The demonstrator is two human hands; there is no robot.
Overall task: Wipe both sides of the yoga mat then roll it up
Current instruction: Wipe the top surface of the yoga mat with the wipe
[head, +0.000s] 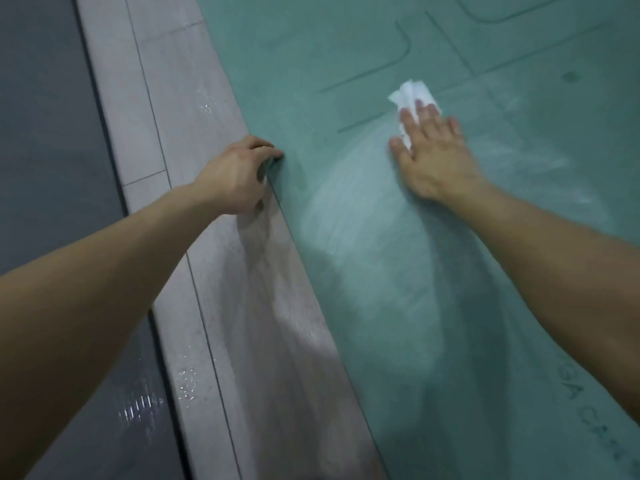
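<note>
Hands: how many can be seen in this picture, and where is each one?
2. The left hand grips the left edge of the yoga mat, by the pale floor. The right hand presses flat on a white cloth further in on the mat. No other hand shows.

matt rubbery mat (398, 271), crumpled paper wipe (412, 93), glossy floor (194, 98).

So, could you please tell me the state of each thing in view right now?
yoga mat: unrolled, flat on the floor, streaky
cloth: crumpled, pressed flat against the mat
left hand: fingers curled, gripping the mat's edge
right hand: flat, fingers straight, pressing the cloth
floor: droplets beside the mat
</note>
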